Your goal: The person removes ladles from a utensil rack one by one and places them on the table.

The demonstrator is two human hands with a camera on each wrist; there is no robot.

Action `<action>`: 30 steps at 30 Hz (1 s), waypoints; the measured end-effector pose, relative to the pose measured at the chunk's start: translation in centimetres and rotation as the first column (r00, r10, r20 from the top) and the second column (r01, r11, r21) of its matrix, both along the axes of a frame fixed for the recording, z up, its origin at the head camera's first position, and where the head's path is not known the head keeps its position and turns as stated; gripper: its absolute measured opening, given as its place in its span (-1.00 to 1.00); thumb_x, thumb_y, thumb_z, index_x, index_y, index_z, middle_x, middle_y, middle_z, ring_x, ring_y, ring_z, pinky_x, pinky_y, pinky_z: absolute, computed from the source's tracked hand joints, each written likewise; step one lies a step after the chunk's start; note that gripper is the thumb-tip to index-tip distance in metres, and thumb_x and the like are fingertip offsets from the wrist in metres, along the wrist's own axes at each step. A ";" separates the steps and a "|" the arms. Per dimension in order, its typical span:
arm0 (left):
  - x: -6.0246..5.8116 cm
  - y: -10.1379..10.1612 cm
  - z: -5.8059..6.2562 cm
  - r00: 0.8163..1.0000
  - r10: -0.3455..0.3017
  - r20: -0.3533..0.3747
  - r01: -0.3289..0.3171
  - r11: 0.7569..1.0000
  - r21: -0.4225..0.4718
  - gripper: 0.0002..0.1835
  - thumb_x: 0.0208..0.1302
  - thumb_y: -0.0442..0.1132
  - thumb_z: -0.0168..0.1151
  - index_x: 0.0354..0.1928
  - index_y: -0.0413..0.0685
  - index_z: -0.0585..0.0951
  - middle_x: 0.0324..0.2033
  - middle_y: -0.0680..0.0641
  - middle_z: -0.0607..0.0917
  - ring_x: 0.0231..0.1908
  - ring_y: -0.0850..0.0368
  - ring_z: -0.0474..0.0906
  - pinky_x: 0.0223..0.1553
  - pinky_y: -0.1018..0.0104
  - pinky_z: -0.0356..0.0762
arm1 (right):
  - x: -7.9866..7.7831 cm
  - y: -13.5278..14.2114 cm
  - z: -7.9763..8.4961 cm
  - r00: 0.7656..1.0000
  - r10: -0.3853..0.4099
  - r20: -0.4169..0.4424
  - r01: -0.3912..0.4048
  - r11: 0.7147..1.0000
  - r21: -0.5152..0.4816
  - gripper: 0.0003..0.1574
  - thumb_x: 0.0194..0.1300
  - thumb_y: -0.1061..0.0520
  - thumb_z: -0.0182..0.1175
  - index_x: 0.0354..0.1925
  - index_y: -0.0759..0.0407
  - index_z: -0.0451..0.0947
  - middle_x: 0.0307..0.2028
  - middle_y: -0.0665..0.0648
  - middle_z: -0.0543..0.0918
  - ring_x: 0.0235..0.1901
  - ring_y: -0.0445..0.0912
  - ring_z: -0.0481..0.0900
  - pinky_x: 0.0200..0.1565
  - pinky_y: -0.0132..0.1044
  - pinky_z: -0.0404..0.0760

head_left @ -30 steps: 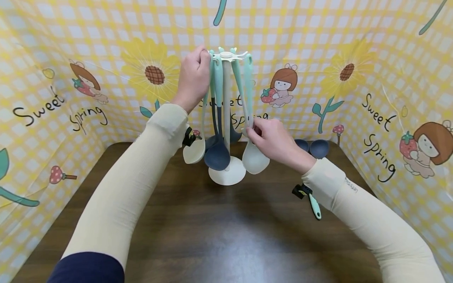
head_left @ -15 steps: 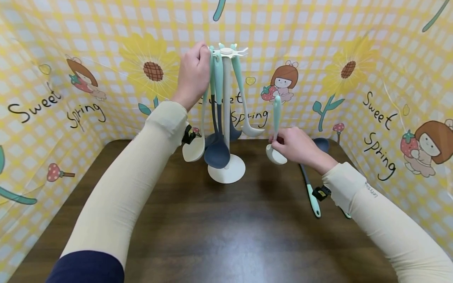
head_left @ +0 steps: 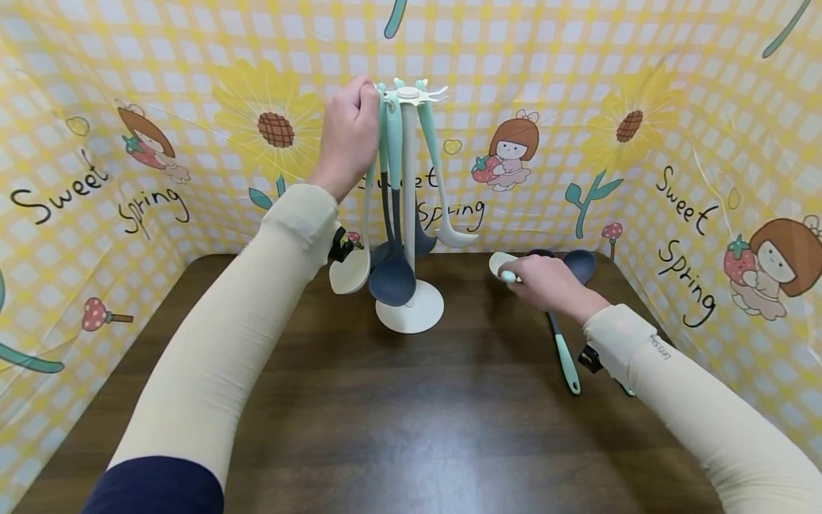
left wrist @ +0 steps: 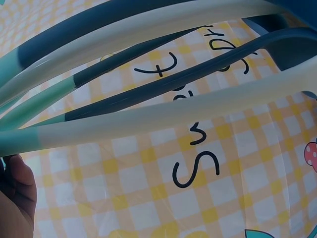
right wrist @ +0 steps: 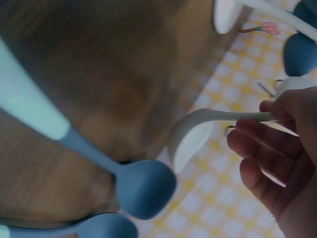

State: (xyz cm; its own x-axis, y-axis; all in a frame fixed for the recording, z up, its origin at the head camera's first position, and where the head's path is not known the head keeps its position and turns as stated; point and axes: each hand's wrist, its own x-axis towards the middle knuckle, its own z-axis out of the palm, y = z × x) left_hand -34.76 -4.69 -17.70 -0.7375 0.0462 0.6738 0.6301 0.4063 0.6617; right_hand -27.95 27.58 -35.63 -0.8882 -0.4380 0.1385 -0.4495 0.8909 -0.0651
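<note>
My left hand (head_left: 349, 128) grips the top left of a white utensil rack (head_left: 411, 318), its fingers curled beside the hanging mint handles; the exact grip is hidden. In the left wrist view, my thumb lies just under the mint end of a white utensil stem (left wrist: 163, 114). Right of the rack, my right hand (head_left: 549, 282) pinches a white ladle (right wrist: 190, 134) by its stem, with the mint handle end pointing toward me. On the rack hang a dark blue ladle (head_left: 393, 282), a white heart-shaped spoon (head_left: 349, 275) and a white ladle at right (head_left: 456, 238), among others.
Dark blue spoons with mint handles lie on the brown table (head_left: 359, 414) at the right, one with its bowl (head_left: 579, 264) at the back and a handle (head_left: 565, 364) reaching forward. A yellow checked cloth (head_left: 257, 43) walls in the back and sides.
My right hand has taken the white ladle off the rack's right side, carried it right and down, and tipped its handle toward me. My left hand has stayed at the rack's top.
</note>
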 end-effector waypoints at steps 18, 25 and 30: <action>-0.1 0.0 0.1 1.000 0.004 -0.006 -0.004 1.000 -0.002 -0.67 0.51 -0.20 -0.27 -0.52 0.02 0.23 -0.60 -0.02 0.24 -0.60 0.17 0.12 -0.55 0.39 0.10 | -0.6 1.7 -4.0 0.988 0.136 -0.077 -0.126 0.984 0.130 -0.70 0.40 0.20 0.15 0.00 -0.01 0.70 -0.17 0.02 0.76 -0.33 -0.03 0.69 -0.38 -0.04 0.62; 0.0 0.0 0.2 1.000 0.004 0.011 -0.004 1.000 -0.002 -0.66 0.53 -0.18 -0.28 -0.51 0.02 0.24 -0.60 -0.01 0.25 -0.59 0.17 0.13 -0.53 0.39 0.12 | -0.7 2.0 -4.4 0.982 0.188 -0.011 -0.183 0.963 0.197 -0.67 0.31 0.20 0.21 0.00 -0.04 0.71 -0.18 -0.01 0.76 -0.47 -0.18 0.56 -0.45 -0.20 0.53; 0.1 0.1 0.1 1.000 0.009 0.027 -0.009 1.000 -0.013 -0.65 0.55 -0.16 -0.28 -0.51 0.02 0.25 -0.59 -0.01 0.26 -0.58 0.16 0.14 -0.52 0.39 0.13 | -0.6 2.4 -4.9 0.981 0.178 0.079 -0.193 0.946 0.261 -0.63 0.28 0.16 0.33 0.07 -0.03 0.69 -0.14 0.05 0.77 -0.44 -0.17 0.59 -0.40 -0.21 0.57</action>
State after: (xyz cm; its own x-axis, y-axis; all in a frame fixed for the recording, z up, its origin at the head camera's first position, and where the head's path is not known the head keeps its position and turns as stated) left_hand -34.69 -4.64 -17.61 -0.7558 0.0477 0.6530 0.6082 0.4204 0.6733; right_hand -28.58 29.95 -40.53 -0.7906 -0.6102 -0.0510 -0.6109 0.7803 0.1343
